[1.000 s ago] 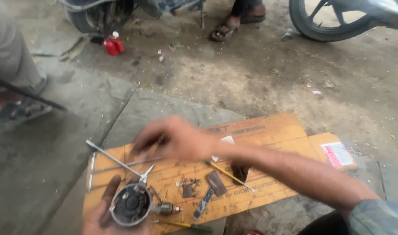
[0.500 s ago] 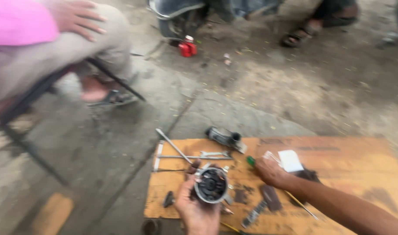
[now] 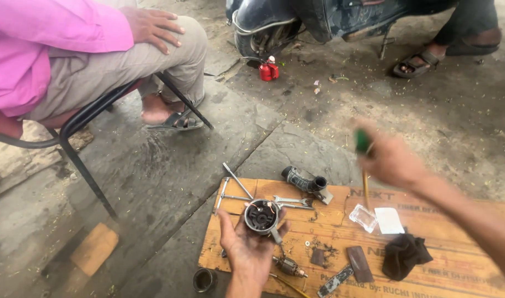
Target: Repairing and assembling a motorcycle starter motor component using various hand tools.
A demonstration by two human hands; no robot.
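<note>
My right hand [image 3: 393, 160] is blurred, grip clamped on green-handled screwdriver [image 3: 364, 160]. Left hand [image 3: 250, 245] cups round motor housing [image 3: 261, 216]; wrist cut off at frame btm. Cardboard [image 3: 451, 276] edge just left.

The right hand [image 3: 393, 160] has lifted a green-handled screwdriver [image 3: 364, 160] off the board [image 3: 456, 221].
</note>
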